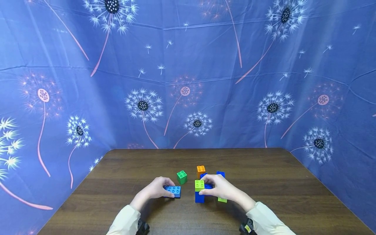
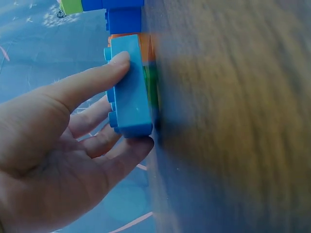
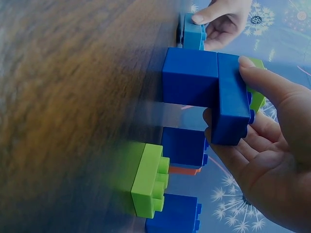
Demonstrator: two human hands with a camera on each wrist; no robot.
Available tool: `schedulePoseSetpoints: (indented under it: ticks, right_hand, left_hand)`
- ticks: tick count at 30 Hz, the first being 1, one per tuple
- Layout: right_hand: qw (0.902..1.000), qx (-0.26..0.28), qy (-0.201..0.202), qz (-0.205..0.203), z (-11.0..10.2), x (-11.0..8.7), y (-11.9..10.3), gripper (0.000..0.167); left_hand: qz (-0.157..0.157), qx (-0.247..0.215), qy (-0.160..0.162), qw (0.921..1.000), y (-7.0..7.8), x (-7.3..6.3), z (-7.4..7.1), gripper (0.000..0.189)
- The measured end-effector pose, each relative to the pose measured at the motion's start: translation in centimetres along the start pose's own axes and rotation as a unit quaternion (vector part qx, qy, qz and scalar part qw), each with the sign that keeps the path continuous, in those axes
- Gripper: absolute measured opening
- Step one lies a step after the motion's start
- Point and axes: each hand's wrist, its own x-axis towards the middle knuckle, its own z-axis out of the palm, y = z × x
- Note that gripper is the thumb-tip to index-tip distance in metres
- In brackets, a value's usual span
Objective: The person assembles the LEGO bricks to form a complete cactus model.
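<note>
My left hand (image 1: 155,189) pinches a light blue eight-stud toy brick (image 1: 177,191) near the tabletop. In the left wrist view, the thumb lies on the side of that brick (image 2: 130,92), and other fingers reach behind and under its end. My right hand (image 1: 218,186) holds a stack of bricks. At its bottom is a dark blue block (image 3: 189,75); across that lies a longer blue brick (image 3: 231,99) that juts out to one side, with a lime brick (image 1: 199,185) on top. The right thumb presses the longer brick's side, fingers behind it.
A green brick (image 1: 181,177) stands between the hands, farther back. Beyond the stack is an orange brick (image 1: 201,169). Another blue brick (image 1: 220,174) and a low lime brick (image 3: 148,182) lie around my right hand. A blue patterned cloth (image 1: 182,65) hangs behind the wooden table (image 1: 147,160).
</note>
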Motion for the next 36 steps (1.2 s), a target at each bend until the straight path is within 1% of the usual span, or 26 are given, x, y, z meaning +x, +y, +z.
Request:
schedulePoseSetpoints:
  ticks: [4,9,16,19,22,28,33,36]
  right_hand:
    - [1.0,-0.003,0.002,0.002,0.0,0.0,0.0,0.028]
    - [1.0,-0.009,0.003,0.002,-0.1,0.1,-0.1,0.03]
    - [1.0,-0.006,0.002,0.005,-0.1,0.0,-0.1,0.028]
    - [1.0,-0.006,0.002,0.004,-0.1,0.0,-0.1,0.029]
    - [1.0,-0.006,0.001,0.005,-0.1,0.0,0.1,0.03]
    - [0.9999,0.009,0.0,0.012,-0.1,0.0,0.3,0.03]
    - [0.9995,0.023,0.003,0.022,0.0,-0.1,0.4,0.03]
    - [0.9993,0.028,0.004,0.024,0.1,-0.1,0.5,0.03]
  left_hand:
    - [0.011,0.004,0.007,0.9999,0.1,0.1,0.0,0.027]
    - [0.016,0.009,0.018,0.9997,0.2,0.3,-0.1,0.027]
    - [0.026,0.009,0.022,0.9994,0.5,0.3,-0.3,0.027]
    - [0.025,0.01,0.022,0.9994,0.7,0.4,-0.3,0.028]
    - [0.03,0.018,0.024,0.9991,0.8,0.4,-0.2,0.029]
    - [0.038,0.022,0.028,0.9986,1.1,0.4,-0.2,0.03]
    - [0.034,0.017,0.03,0.9988,1.1,0.5,-0.2,0.031]
    - [0.034,0.009,0.039,0.9986,1.0,0.5,-0.2,0.033]
